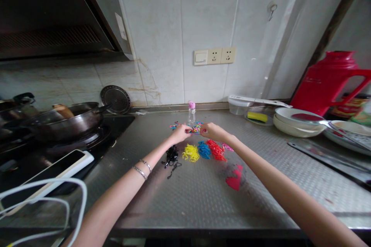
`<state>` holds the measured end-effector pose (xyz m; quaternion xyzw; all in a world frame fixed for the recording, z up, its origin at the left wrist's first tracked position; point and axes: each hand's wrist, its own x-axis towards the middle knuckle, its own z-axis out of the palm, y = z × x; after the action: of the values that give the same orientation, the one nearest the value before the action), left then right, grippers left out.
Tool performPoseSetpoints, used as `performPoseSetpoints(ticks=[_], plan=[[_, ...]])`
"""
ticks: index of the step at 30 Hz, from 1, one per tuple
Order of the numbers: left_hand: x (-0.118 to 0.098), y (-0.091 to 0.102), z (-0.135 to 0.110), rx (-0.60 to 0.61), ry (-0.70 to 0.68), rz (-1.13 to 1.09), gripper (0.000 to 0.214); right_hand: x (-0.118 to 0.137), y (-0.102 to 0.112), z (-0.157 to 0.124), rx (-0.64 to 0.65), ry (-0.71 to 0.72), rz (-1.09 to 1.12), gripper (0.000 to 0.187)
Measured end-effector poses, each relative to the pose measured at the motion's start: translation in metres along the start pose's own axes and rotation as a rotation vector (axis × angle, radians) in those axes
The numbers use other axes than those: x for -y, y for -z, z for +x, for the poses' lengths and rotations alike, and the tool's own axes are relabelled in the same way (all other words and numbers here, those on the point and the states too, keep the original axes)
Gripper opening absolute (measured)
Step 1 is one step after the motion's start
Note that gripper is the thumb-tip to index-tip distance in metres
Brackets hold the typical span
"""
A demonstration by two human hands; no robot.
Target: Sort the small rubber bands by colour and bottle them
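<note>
The mixed-colour pile of bands [197,127] lies between the left hand [182,134] and the right hand [213,131], directly at the fingertips of both. The left fingers are bent inward at the pile; the right fingers are curled at its opposite side. Whether either hand grips a band cannot be determined.

Nearer the person, single-colour piles run left to right: black bands [171,155], yellow bands [190,153], blue bands [204,151], red bands [216,150] and pink bands [227,147]. All are thin, glossy and strand-like, heaped loosely. A transparent bottle [191,116] with a pink top stands upright behind the mixed pile.

The work surface is a metal countertop [162,204] with an embossed texture. Pale wall tiles [208,15] rise behind it. A metal pan [69,123] sits on the stove at left; a red thermos jug [324,81] stands at right.
</note>
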<state>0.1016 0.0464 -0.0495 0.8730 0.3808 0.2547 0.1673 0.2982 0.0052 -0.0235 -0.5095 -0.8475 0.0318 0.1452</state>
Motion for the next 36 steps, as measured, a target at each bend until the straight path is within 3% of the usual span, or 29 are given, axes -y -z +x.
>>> performPoseSetpoints(ticks=[13,21,26,30,36], plan=[[-0.004,0.003,0.001,0.056,-0.037,-0.011,0.021,-0.005,0.0,-0.007,-0.025,0.012,0.018,0.02],[0.0,0.016,-0.011,0.012,0.011,-0.018,0.018,-0.004,0.002,-0.025,0.112,0.126,0.107,0.018],[0.001,0.011,-0.009,0.009,-0.006,-0.039,0.022,-0.006,0.008,-0.036,0.083,0.055,0.05,0.02],[-0.013,0.0,0.003,-0.005,-0.042,-0.029,0.025,-0.02,0.023,-0.049,-0.027,-0.02,0.047,0.023],[-0.057,-0.03,0.031,0.025,-0.151,0.023,0.028,-0.051,0.037,-0.076,-0.149,-0.102,0.085,0.023]])
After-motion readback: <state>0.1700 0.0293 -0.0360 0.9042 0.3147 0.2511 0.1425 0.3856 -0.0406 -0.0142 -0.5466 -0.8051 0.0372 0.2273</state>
